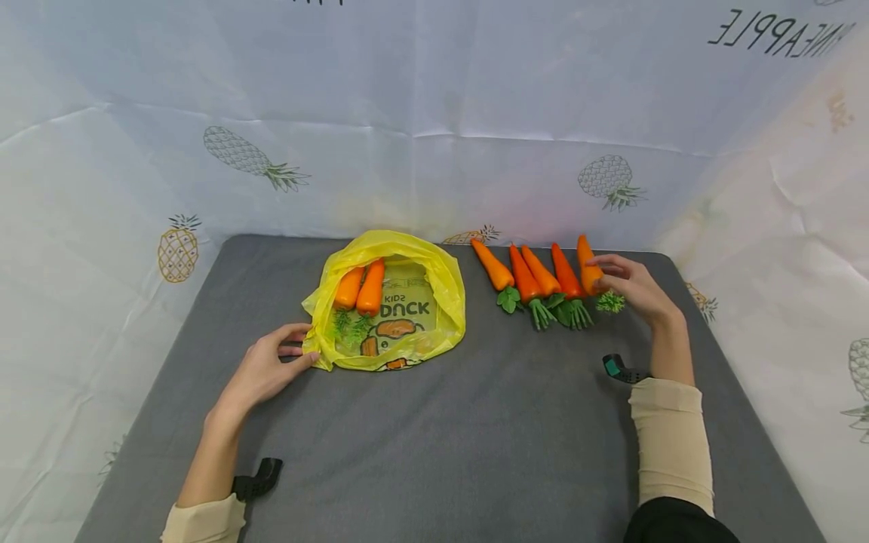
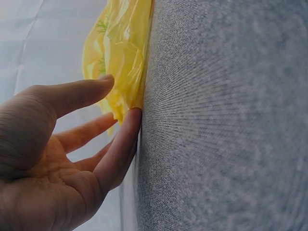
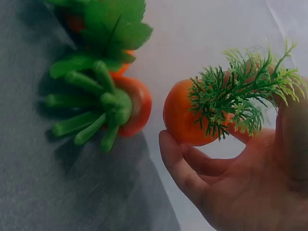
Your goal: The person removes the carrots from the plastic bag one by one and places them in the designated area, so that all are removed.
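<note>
Black cloth (image 1: 679,522) sits at the bottom right of the head view, close to us, with a tan sleeve (image 1: 672,445) above it. Past that is the right hand (image 1: 634,286), gripping an orange carrot (image 1: 586,256) between thumb and fingers. Its fluffy green top (image 1: 610,302) pokes out below the fingers. Just beside it, at the upper right of middle, four more carrots (image 1: 524,275) lie on the gray table (image 1: 475,437), tips up and green ends down. Two of them touch or nearly touch; I can't tell which.

Over at the left of the frame, the left hand (image 1: 261,369) is loose, its fingers spread and a bit bent. The tips touch the edge of a yellow bag (image 1: 448,279) near the middle. Two orange carrots (image 1: 370,289) lie inside, at the bag's upper left. White cloth (image 1: 380,75) with pineapple pictures (image 1: 236,149) fills the top.
</note>
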The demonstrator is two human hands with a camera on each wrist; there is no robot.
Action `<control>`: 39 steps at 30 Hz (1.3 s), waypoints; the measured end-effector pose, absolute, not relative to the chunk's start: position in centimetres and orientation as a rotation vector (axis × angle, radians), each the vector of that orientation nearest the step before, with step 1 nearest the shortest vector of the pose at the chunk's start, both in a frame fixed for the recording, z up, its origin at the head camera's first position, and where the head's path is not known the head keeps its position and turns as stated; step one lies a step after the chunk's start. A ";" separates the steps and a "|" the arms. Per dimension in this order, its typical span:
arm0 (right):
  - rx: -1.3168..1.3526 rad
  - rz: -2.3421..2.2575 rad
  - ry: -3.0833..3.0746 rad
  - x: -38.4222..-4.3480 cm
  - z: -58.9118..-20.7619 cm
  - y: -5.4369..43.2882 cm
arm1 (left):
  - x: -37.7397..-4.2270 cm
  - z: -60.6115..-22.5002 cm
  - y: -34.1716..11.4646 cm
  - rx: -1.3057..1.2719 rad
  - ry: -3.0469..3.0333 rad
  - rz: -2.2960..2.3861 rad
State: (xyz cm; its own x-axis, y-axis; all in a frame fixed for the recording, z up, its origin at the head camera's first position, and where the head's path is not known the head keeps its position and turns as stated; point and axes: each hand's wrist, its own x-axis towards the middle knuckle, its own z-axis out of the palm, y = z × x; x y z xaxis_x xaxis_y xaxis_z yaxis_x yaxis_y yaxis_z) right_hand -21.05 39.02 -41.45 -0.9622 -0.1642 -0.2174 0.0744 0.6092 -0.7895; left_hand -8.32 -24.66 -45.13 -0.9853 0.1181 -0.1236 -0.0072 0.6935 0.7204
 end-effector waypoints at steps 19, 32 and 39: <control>-0.050 -1.213 2.599 -21.7 -44.3 41.1 | -8.5 -45.0 -24.6 0.079 2.752 1.154; 0.039 -1.249 2.608 -21.4 -44.5 40.0 | -8.5 -45.1 -24.6 0.081 2.746 1.162; 0.044 -1.243 2.651 -21.1 -44.9 40.2 | -8.3 -45.1 -24.6 0.088 2.744 1.176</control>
State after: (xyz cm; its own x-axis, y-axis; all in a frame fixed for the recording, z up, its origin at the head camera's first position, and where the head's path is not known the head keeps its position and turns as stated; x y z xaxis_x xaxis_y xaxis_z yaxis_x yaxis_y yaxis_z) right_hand -21.13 40.18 -44.90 -0.9768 -0.0628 -0.2046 0.1171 0.6431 -0.7567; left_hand -8.33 -24.64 -45.12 -0.9863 0.1145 -0.1188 -0.0071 0.6899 0.7239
